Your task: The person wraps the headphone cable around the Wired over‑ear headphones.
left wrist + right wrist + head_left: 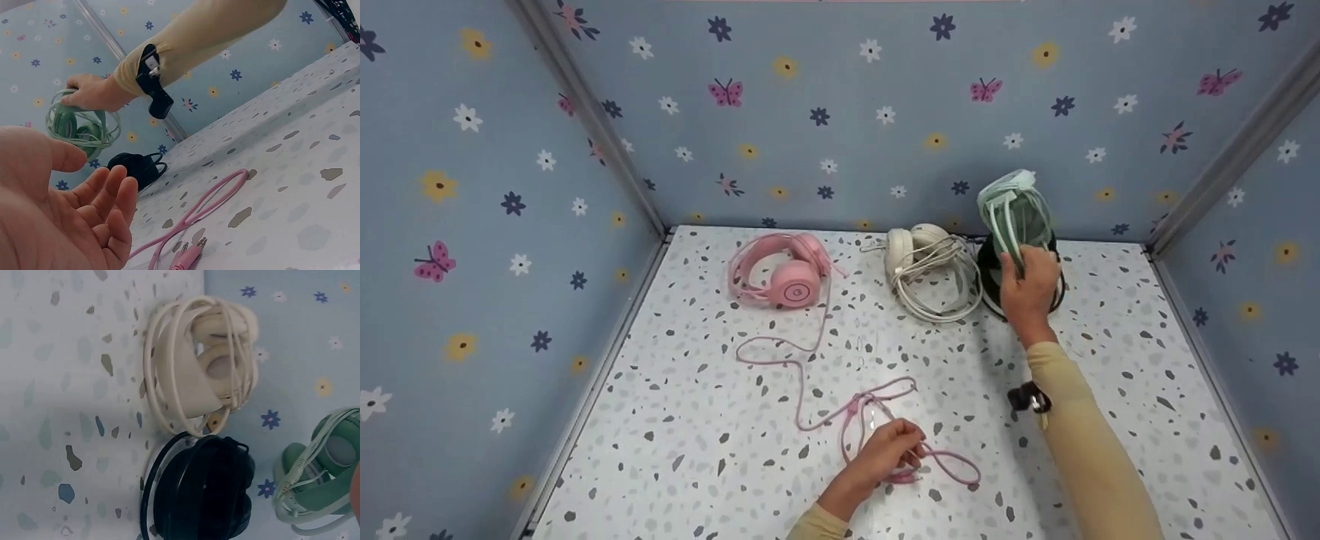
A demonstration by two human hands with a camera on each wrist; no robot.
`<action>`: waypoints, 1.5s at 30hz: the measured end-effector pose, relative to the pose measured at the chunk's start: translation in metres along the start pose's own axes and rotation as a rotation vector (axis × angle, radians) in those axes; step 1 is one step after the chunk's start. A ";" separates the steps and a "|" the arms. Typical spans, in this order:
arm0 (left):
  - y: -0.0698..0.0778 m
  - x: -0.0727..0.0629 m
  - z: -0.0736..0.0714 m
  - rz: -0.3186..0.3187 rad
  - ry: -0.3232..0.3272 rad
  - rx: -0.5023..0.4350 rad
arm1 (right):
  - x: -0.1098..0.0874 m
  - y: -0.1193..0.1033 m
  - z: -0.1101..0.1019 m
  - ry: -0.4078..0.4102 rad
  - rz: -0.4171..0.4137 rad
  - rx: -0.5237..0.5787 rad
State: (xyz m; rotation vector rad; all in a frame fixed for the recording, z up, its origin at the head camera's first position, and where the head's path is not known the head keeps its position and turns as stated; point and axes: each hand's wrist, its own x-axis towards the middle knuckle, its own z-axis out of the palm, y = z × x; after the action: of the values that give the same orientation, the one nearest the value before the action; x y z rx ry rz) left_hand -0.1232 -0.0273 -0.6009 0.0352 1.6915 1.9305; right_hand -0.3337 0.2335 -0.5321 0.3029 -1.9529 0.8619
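My right hand (1031,289) grips green headphones (1021,221), their pale cable wound round them, raised over black headphones (991,281) by the back wall. The green ear cups (339,451) show at the right edge of the right wrist view. My left hand (885,450) hovers with loosely curled fingers over a pink cable (952,466), its thumb apart from the fingers in the left wrist view. The cable's pink plugs (187,257) lie on the table below that hand. The cable runs back to pink headphones (795,285) at the back left.
Cream headphones (898,259) with a coiled cable sit at the back, between the pink and black ones. Flower-patterned walls (840,120) enclose the speckled white table (697,427) at the back and both sides. A dark wrist strap (1030,398) is on the right sleeve.
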 end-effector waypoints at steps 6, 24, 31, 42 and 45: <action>0.004 0.000 0.000 -0.060 -0.027 0.045 | 0.009 0.028 0.026 -0.114 -0.156 -0.140; -0.003 -0.004 0.001 -0.068 -0.078 0.139 | -0.034 0.060 0.050 -0.624 -0.320 -0.320; -0.005 -0.008 0.002 -0.045 -0.116 0.215 | -0.042 0.059 0.048 -0.709 -0.222 -0.471; -0.011 -0.011 0.003 -0.005 -0.159 0.290 | -0.047 0.050 0.040 -0.591 -0.098 -0.333; -0.012 -0.011 0.003 0.026 -0.163 0.292 | -0.038 0.036 0.032 -0.549 -0.074 -0.257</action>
State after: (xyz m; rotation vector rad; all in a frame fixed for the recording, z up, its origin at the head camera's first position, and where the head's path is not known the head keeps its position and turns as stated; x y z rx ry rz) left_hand -0.1079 -0.0292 -0.6079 0.3181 1.8526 1.6349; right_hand -0.3542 0.2325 -0.5892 0.4932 -2.5113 0.4979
